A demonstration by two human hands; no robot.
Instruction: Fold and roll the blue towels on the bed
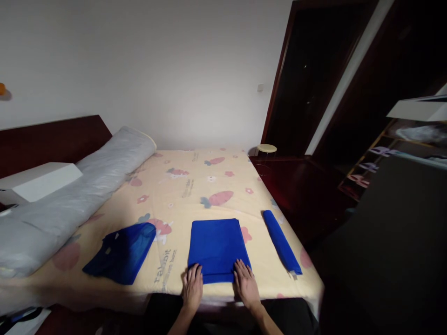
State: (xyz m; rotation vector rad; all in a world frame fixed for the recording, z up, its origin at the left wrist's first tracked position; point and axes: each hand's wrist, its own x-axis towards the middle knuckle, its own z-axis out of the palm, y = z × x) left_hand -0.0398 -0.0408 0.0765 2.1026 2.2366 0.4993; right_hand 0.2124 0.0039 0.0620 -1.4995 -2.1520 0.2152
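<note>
A folded blue cloth [217,245] is laid flat on the printed bedsheet [174,202], close to the near edge of the bed and between both hands. The left hand [193,284] is rested palm down at the near left corner, with its fingers over the margin; the right hand [246,284] is placed likewise at the near right corner, its fingers extended and held close together. Whether cloth is pinched beneath either thumb cannot be told. A narrow strip [218,278] is marked off by a crease along the near edge. A rolled blue bundle [282,243] is noted to the right and a loose, uneven blue piece [120,253] to the left, both apart from the cloth.

The step in hand is judged to be the working of the near edge. Even pressure should be kept at both corners, the crease held straight, and wrinkles smoothed outward before the layers are shifted
</note>
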